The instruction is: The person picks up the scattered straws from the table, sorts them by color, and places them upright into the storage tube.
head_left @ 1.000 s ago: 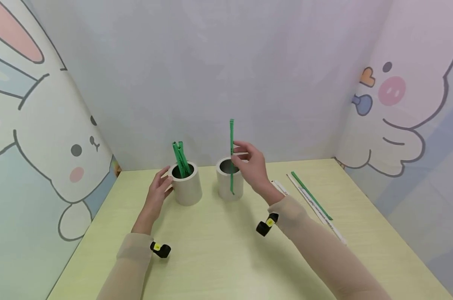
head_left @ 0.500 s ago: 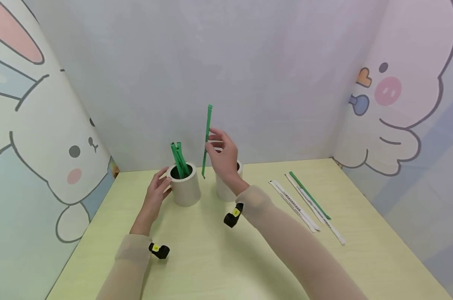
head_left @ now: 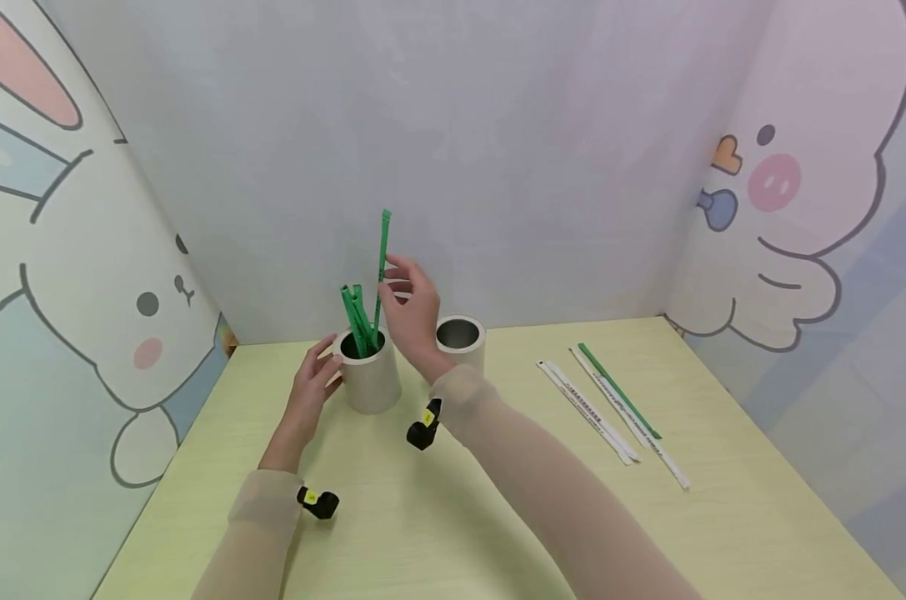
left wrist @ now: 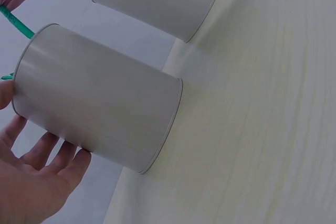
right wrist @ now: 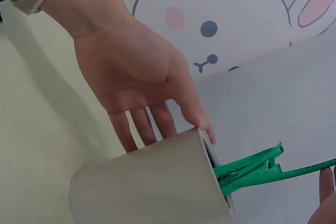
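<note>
In the head view my right hand (head_left: 413, 312) pinches a slim green paper-wrapped straw (head_left: 384, 237), upright, its lower end in the mouth of the left white cup (head_left: 373, 385). Several green wrapped straws (head_left: 353, 312) stand in that cup, leaning left. My left hand (head_left: 313, 392) holds the cup's left side. The left wrist view shows the thumb at the rim and the fingers (left wrist: 73, 169) along the wall. Seen from the right wrist, the held straw overlaps the bunch (right wrist: 252, 169), and only part of my right hand (right wrist: 323, 211) shows at the edge.
A second white cup (head_left: 469, 354) stands just right of the first, partly behind my right wrist. On the table's right side lie white wrapped straws (head_left: 583, 408) and one green wrapped straw (head_left: 621, 392). Plain and cartoon-printed walls (head_left: 453, 167) enclose the table (head_left: 392, 533).
My right hand has carried the green straw left from in front of the second cup, raised it, and brought its lower end into the left cup. My left hand stays on the cup.
</note>
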The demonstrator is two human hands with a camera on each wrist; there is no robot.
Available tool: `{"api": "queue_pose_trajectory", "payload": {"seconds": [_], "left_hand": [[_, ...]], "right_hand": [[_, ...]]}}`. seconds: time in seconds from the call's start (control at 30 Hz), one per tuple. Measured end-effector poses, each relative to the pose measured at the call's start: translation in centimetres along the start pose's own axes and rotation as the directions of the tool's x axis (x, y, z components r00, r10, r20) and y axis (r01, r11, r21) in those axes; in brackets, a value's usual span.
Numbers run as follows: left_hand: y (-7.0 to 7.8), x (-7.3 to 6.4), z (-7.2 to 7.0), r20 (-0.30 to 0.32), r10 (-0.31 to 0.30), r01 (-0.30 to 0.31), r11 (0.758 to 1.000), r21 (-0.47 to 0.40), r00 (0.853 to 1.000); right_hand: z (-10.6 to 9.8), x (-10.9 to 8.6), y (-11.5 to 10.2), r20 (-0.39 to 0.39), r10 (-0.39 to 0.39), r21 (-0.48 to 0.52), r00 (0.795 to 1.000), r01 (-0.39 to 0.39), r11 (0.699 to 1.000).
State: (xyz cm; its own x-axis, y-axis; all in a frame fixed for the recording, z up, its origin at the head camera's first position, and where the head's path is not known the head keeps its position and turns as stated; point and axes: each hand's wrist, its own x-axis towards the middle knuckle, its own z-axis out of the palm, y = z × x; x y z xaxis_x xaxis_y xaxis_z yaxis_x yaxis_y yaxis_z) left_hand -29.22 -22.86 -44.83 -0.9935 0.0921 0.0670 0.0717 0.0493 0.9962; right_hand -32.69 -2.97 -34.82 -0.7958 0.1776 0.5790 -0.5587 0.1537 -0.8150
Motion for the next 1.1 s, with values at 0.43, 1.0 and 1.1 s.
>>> {"api": "queue_pose_trajectory", "payload": {"seconds": [0.43, 1.0, 1.1], "left_hand": [[-0.2, 0.0, 0.0, -0.001, 0.001, -0.001, 1.0, 0.009, 1.0], [-0.3, 0.2, 0.0, 0.001, 0.012, -0.012, 1.0, 0.004, 1.0], [-0.3, 0.2, -0.1, -0.002, 0.006, -0.006, 1.0, 0.004, 1.0]], "right_hand": [[-0.1, -2.1, 3.2, 0.101, 0.095, -0.083, 0.99, -0.087, 0.993], [-13.4, 1.5, 1.3, 0.402, 0.005, -0.284, 0.916, 0.12, 0.951], [-16.8, 2.1, 1.1, 0.413, 0.034, -0.341, 0.91, 0.12, 0.932]]}}
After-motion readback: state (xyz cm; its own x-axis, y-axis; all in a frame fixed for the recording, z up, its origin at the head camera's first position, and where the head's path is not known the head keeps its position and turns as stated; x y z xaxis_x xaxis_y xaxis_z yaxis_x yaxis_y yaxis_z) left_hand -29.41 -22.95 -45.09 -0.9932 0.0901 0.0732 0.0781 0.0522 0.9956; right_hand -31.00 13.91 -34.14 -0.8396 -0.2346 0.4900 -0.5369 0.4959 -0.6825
